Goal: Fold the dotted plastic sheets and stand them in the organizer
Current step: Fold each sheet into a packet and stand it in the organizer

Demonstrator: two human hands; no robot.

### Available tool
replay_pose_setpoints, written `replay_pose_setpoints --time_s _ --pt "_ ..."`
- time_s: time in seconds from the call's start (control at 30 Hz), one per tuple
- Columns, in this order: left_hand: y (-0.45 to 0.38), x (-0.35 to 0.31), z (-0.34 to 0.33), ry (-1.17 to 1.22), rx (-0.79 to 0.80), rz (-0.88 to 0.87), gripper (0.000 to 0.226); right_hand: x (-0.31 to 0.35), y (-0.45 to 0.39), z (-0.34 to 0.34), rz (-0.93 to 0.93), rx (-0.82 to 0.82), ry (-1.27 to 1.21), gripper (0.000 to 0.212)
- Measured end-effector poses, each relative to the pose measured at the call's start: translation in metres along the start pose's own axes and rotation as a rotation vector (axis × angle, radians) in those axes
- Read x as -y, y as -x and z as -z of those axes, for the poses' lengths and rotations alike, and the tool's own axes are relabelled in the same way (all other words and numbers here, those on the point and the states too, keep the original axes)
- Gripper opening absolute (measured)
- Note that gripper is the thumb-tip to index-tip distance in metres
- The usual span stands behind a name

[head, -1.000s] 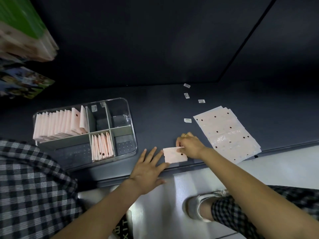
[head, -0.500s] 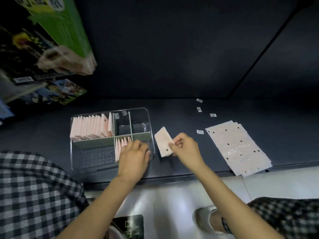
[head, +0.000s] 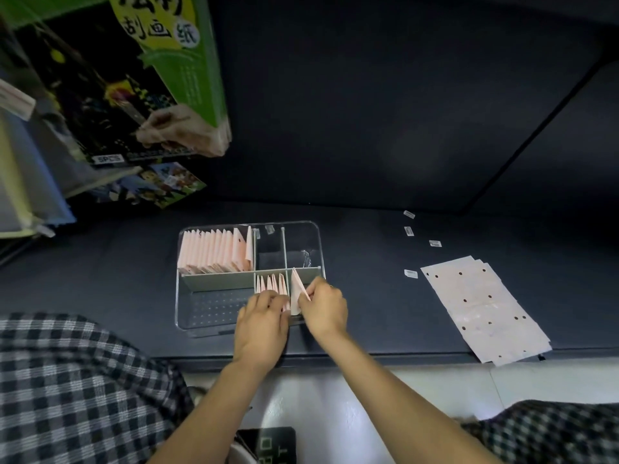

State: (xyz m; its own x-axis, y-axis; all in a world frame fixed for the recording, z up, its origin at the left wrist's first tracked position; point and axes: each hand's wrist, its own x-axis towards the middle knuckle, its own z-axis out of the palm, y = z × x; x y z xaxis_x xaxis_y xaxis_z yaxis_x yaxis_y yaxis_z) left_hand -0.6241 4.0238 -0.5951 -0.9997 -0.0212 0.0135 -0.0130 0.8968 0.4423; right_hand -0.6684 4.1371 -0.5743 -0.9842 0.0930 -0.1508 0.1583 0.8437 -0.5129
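Note:
A clear organizer with grey dividers sits on the dark shelf. Its back left compartment holds a row of folded pink sheets. A shorter row stands in the front middle compartment. My right hand pinches a folded pink sheet and holds it upright at the right end of that short row. My left hand rests its fingers against the front of the short row. A stack of flat dotted plastic sheets lies to the right on the shelf.
Several small white labels lie on the shelf between the organizer and the flat stack. Green and dark packaged books hang at the upper left. The shelf's front edge runs just below my hands.
My right hand carried the folded sheet left from the shelf into the organizer's front middle compartment. My left hand moved from the shelf edge onto the short row of folded sheets.

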Motion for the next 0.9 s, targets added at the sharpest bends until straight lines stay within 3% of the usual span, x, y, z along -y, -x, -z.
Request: replay_pose_setpoints --time_s 0.13,0.43,0.6,0.7,0.8,0.9 --pt "-0.002 -0.002 0.003 0.059 -0.029 0.016 0.03 0.003 -0.003 -0.009 0.019 -0.017 0.103 0.017" --pt "-0.006 -0.004 -0.007 0.077 -0.013 -0.002 0.045 -0.004 -0.005 -0.019 0.206 0.131 0.185 0.02" --pt "-0.007 -0.001 -0.01 -0.093 0.037 -0.059 0.044 -0.021 -0.004 -0.009 0.318 0.21 0.129 0.028" --pt "-0.007 0.003 -0.01 -0.193 0.063 -0.071 0.039 -0.053 -0.002 0.014 0.415 0.108 0.058 0.026" --pt "-0.005 -0.001 -0.011 -0.208 0.035 -0.093 0.036 -0.114 -0.009 0.05 0.312 -0.06 0.078 0.027" --pt "-0.008 -0.009 -0.013 -0.206 -0.044 -0.134 0.032 -0.195 -0.017 0.089 0.033 -0.104 0.202 0.037"
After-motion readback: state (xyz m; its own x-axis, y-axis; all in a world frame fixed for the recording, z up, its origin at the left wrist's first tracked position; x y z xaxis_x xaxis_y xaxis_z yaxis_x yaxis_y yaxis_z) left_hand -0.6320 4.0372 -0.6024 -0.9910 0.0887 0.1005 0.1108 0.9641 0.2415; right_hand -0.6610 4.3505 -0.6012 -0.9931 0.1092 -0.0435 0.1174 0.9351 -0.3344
